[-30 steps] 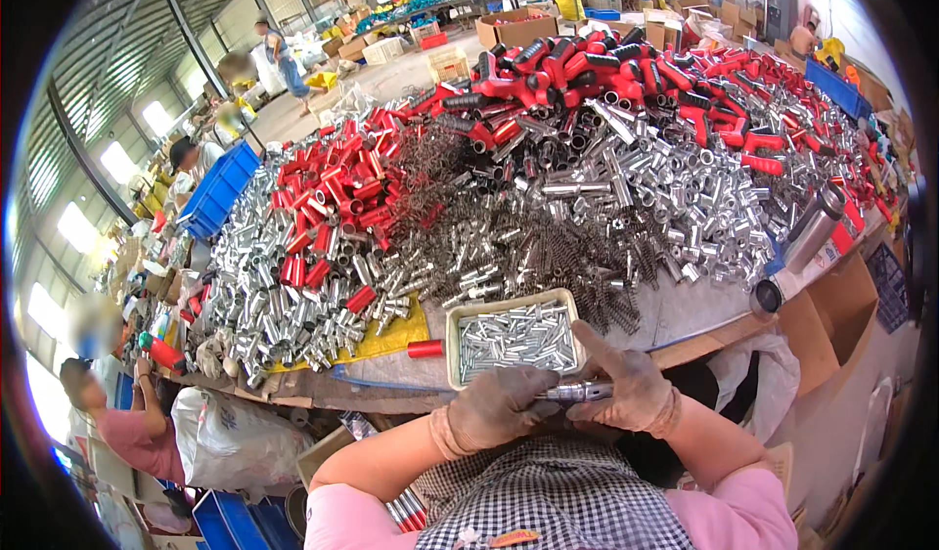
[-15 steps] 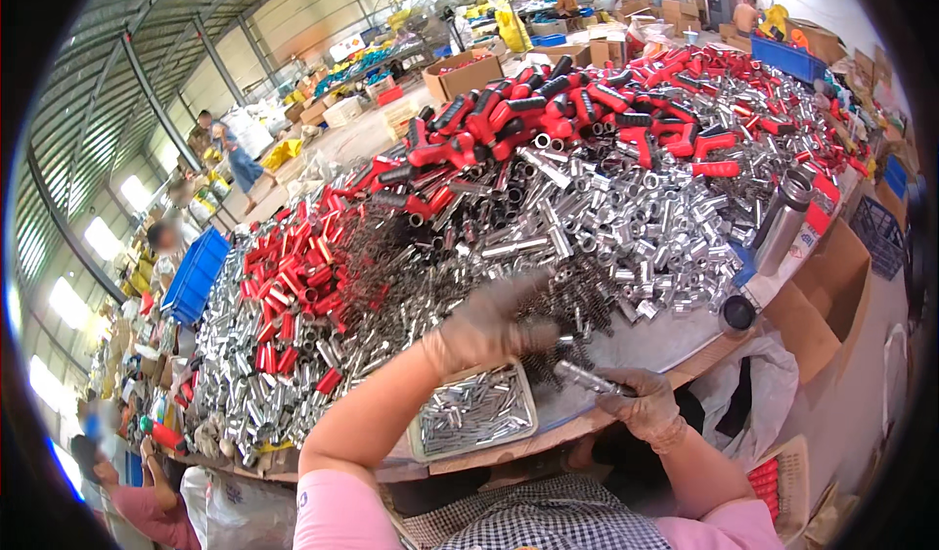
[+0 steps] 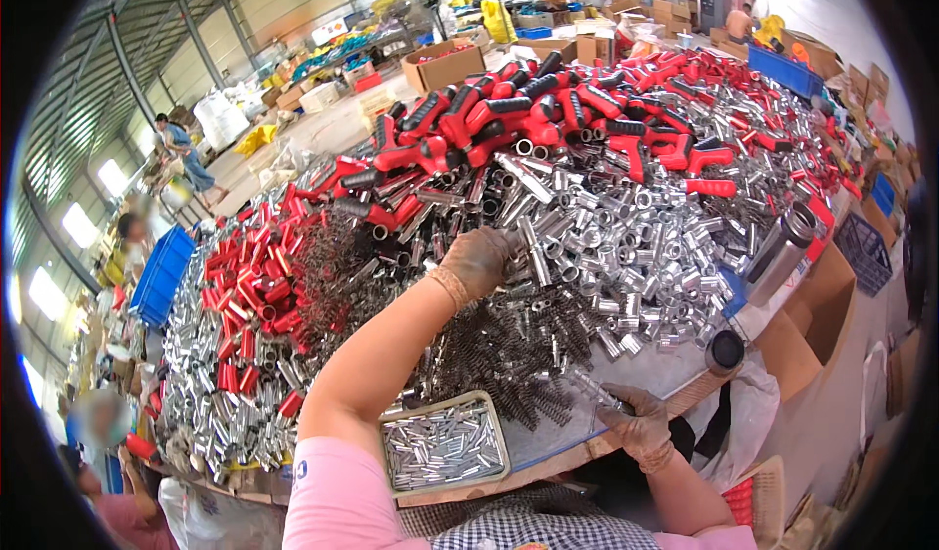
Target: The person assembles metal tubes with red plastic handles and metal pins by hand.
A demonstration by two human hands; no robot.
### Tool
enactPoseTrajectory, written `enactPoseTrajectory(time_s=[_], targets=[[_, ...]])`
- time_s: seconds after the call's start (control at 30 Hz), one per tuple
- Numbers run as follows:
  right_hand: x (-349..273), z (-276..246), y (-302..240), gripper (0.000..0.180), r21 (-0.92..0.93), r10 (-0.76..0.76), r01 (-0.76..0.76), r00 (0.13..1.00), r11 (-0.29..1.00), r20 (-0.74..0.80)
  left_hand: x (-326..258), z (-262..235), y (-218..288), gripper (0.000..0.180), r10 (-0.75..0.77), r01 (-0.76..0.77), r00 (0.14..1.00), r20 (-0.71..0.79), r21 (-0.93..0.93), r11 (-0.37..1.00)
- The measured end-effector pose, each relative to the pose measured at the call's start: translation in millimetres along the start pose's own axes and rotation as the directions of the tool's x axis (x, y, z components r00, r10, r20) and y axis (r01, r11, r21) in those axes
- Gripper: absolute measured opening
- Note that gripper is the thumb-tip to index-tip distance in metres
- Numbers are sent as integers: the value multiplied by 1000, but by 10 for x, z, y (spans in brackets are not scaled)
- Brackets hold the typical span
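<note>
Left hand (image 3: 479, 262) — fingers curled down onto silver tubes (image 3: 626, 247), nearer arm; right hand (image 3: 636, 423) grips a slim tube (image 3: 592, 389), axis up-left.

Left hand (image 3: 479, 262) and right hand (image 3: 636, 423): brown gloves. Sleeve (image 3: 337, 496) pink, apron (image 3: 548, 530) black-and-white check. Metal tubes (image 3: 636, 247) shiny silver, handles (image 3: 528, 115) red and black, caps (image 3: 245, 276) red, springs (image 3: 509, 354) dark. Tray (image 3: 445, 442) pale-rimmed, crate (image 3: 161, 271) blue.
</note>
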State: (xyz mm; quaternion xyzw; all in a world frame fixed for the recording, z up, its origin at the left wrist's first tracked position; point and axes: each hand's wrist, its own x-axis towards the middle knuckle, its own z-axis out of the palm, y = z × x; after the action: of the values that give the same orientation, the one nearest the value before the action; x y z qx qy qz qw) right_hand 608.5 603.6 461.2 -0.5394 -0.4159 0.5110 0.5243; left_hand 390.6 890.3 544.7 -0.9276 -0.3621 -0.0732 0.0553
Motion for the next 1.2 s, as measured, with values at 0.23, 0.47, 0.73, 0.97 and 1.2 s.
enactPoseTrajectory(time_s=[0.23, 0.47, 0.73, 0.97, 1.2], targets=[[-10, -114, -29, 44, -163, -35, 38, 999, 986, 26, -601, -434, 113, 29, -399, -25, 854, -335, -791, 612], [-374, 156, -477, 37, -350, -168, 238, 961, 906, 218, -1964, -778, 688, 28, -524, 285, 805, 279, -956, -72], [-610, 483, -390, 38, -190, 242, -163, 801, 968, 547, -3134, -542, 1279, 30, -513, 262, 754, 410, -904, -338], [-883, 841, -180, 49, -270, 162, 21, 754, 963, 637, -3625, -500, 1635, 25, -349, 424, 797, 493, -868, -259], [-1112, 1249, -262, 79, -399, 189, 117, 738, 909, 648, -3664, -371, 1809, 48, -255, 527, 773, 581, -812, -251]])
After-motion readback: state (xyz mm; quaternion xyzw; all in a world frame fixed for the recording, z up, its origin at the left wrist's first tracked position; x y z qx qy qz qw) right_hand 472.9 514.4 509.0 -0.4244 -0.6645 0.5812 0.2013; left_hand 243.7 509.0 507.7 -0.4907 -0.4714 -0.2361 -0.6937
